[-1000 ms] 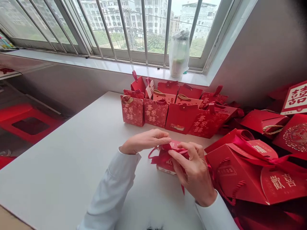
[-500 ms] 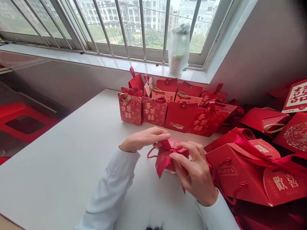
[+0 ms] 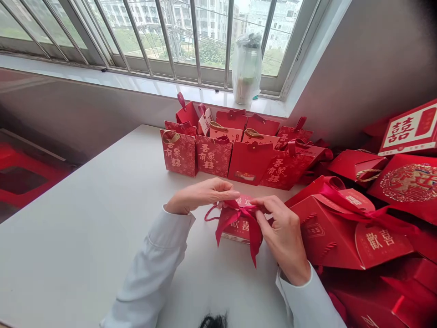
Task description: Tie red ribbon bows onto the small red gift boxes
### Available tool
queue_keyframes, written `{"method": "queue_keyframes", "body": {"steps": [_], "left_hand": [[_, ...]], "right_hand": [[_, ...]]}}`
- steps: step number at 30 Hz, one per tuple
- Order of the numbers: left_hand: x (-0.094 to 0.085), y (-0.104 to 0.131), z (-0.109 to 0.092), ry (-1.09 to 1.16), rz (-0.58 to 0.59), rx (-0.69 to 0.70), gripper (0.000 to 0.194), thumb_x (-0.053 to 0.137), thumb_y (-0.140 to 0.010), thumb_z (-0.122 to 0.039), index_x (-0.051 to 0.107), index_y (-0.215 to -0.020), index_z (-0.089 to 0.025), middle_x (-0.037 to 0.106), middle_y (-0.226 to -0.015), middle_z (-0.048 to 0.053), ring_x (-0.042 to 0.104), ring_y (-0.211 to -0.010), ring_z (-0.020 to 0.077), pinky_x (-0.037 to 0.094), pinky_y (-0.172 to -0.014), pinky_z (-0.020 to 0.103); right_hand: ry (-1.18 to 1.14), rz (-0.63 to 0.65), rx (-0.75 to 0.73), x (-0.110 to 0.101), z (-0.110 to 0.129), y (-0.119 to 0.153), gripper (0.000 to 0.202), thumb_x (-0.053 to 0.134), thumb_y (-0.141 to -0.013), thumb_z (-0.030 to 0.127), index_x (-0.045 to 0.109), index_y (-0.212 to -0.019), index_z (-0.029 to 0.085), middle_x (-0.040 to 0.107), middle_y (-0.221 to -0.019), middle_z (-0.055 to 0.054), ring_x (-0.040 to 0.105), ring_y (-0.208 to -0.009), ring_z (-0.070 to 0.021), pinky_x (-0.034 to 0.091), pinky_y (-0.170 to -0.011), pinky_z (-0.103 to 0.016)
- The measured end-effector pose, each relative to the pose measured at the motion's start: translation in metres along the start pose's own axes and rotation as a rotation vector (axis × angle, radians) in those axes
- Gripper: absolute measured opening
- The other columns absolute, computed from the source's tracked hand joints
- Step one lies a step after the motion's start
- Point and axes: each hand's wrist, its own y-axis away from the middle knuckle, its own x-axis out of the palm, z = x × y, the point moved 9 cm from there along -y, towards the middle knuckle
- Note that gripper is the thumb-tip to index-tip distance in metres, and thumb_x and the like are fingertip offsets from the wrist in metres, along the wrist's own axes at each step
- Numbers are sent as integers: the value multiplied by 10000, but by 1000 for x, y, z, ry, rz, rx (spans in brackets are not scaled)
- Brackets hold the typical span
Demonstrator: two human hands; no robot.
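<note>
A small red gift box (image 3: pixel 235 234) with pale lettering stands on the white table in front of me. Across its top is a dark red ribbon (image 3: pixel 254 237) tied in a bow, its two tails hanging down the near side. My left hand (image 3: pixel 205 196) pinches the bow's left loop. The right loop is between the thumb and fingers of my right hand (image 3: pixel 283 232). A twisted red cord handle (image 3: pixel 210 214) sticks out at the box's left.
Several red gift bags (image 3: pixel 213 155) stand in rows at the table's back. A larger red box with a ribbon (image 3: pixel 334 232) and more red boxes crowd the right side. A plastic-wrapped cup (image 3: pixel 247 73) sits on the windowsill, and a red stool (image 3: pixel 30 175) is left of the table.
The bow now looks spread, with both tails hanging in front of the box. My right hand has shifted from the knot to the right loop. The view has shifted slightly right.
</note>
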Motion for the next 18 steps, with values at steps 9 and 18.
{"method": "queue_keyframes", "body": {"steps": [9,18], "left_hand": [[2,-1,4,-45,19,-41,441,578,-786,-507,390,-585,-163,382,-597,-41,329,-579,90,246,-551,251],[-3,-3,5,-137,-111,-12,520,548,-761,-619,351,-583,-171,299,-601,-41,254,-529,79,194,-498,261]], "right_hand": [[160,-159,-91,-5,3,1,192,436,-918,127,620,-917,181,626,-874,-27,616,-791,-161,455,-704,-265],[165,-174,-77,-6,0,-1,212,399,-917,148,605,-908,199,628,-881,-51,610,-813,-192,479,-715,-306]]}}
